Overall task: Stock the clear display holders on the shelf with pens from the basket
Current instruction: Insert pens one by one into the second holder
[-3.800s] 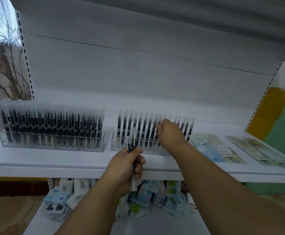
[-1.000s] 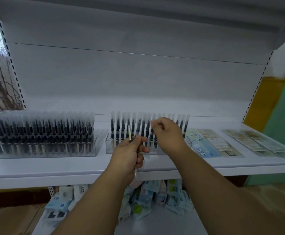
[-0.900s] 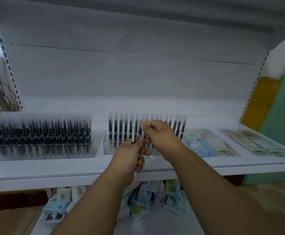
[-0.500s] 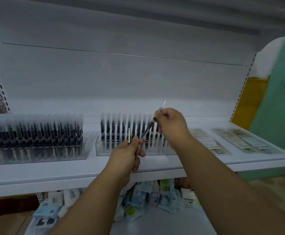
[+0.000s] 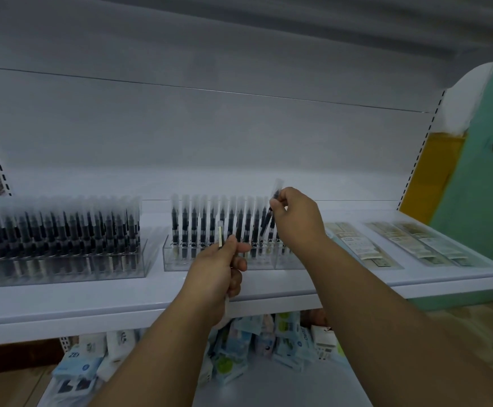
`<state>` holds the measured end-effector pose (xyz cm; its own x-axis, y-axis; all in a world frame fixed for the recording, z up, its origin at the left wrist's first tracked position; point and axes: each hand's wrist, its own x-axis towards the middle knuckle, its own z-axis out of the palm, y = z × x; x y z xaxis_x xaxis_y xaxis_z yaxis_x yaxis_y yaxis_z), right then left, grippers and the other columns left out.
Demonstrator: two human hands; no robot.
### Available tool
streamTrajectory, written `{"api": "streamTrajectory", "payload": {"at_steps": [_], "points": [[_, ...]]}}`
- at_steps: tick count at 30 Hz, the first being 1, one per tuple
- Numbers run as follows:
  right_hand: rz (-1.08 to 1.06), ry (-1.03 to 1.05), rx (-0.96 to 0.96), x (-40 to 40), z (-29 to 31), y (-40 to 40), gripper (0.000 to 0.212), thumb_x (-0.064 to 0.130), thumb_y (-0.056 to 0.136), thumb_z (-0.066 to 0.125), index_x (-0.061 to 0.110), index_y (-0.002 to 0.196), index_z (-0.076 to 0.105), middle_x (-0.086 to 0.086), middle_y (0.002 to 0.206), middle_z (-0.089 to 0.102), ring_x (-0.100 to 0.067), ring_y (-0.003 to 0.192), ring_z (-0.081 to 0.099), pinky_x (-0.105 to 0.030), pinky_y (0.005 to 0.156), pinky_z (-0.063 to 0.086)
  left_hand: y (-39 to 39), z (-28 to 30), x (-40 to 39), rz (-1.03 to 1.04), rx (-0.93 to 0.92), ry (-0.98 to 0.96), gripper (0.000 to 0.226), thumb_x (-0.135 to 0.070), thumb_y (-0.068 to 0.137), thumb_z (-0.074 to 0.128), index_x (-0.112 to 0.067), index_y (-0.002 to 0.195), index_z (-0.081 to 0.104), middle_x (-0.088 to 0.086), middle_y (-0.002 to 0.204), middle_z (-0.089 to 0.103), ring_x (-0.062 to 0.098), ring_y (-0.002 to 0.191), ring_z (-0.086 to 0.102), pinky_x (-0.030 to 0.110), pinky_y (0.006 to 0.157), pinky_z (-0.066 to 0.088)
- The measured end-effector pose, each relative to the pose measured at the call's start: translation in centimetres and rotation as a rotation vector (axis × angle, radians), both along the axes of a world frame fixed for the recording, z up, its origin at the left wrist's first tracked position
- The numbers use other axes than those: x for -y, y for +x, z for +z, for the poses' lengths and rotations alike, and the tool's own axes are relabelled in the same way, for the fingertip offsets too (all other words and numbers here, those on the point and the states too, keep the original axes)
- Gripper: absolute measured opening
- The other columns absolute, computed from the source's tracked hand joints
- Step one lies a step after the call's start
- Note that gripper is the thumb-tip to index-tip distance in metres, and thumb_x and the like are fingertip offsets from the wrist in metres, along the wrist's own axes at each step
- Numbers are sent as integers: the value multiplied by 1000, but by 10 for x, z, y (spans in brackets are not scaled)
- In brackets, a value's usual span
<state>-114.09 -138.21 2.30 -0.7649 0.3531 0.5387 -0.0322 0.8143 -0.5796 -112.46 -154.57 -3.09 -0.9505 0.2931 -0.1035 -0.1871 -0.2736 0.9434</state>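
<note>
The thin pen with a dark body and a frosted clear cap (image 5: 272, 207) is pinched high up in the right hand (image 5: 296, 218), and it leans a little, with its cap poking out above the fingers and its lower end down among the other pens. It sits over the right end of the clear plastic display holder (image 5: 224, 261), the one that is only partly full. I think the tricky part is the lean. If the pen goes down crooked, its tip could miss its hole and bump the pens standing next to it, and they stand so close that one could tip. The hand also hides the spot where the pen must land, so I cannot tell if the tip is in a hole yet. The left hand (image 5: 219, 268) is curled around a second pen (image 5: 220, 235), just in front of the same holder and lower than the right hand. That pen could slip if the grip goes loose. Off to the left stands a second clear holder packed full of dark pens (image 5: 60, 245). Both holders rest on the white shelf (image 5: 122, 301). Flat paper packets (image 5: 354, 245) lie to the right. I see no basket here.
</note>
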Motion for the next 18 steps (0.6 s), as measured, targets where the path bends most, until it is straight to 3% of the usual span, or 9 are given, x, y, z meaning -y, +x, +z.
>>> {"api": "streamTrajectory", "payload": {"at_steps": [8, 13, 16, 18], "points": [[26, 128, 223, -3, -13, -9, 30, 24, 100, 50, 21, 70, 43, 3, 70, 49, -22, 73, 51, -29, 65, 37, -2, -6, 2, 12, 23, 5, 36, -34, 105, 46, -4, 103, 66, 3, 60, 52, 14, 42, 29, 25, 44, 22], [19, 152, 217, -6, -34, -12, 25, 28, 100, 50, 16, 78, 48, -1, 73, 51, -24, 73, 49, -30, 63, 32, -2, -4, 3, 10, 34, 6, 39, -37, 104, 46, -4, 104, 67, 3, 60, 52, 14, 41, 29, 25, 46, 23], [30, 127, 263, -5, -33, -13, 27, 30, 100, 51, 14, 77, 52, -3, 74, 56, -25, 75, 54, -30, 65, 38, -2, 0, 5, 1, 68, 21, 48, -43, 105, 39, -5, 100, 68, 5, 60, 55, 15, 40, 31, 25, 46, 25], [5, 122, 239, -3, -31, -9, 25, 31, 99, 52, 14, 81, 54, -3, 76, 59, -24, 75, 56, -31, 65, 42, -2, 2, 5, 2, 95, 61, 49, -37, 107, 33, -3, 99, 68, 7, 59, 56, 15, 39, 32, 25, 46, 26]]}}
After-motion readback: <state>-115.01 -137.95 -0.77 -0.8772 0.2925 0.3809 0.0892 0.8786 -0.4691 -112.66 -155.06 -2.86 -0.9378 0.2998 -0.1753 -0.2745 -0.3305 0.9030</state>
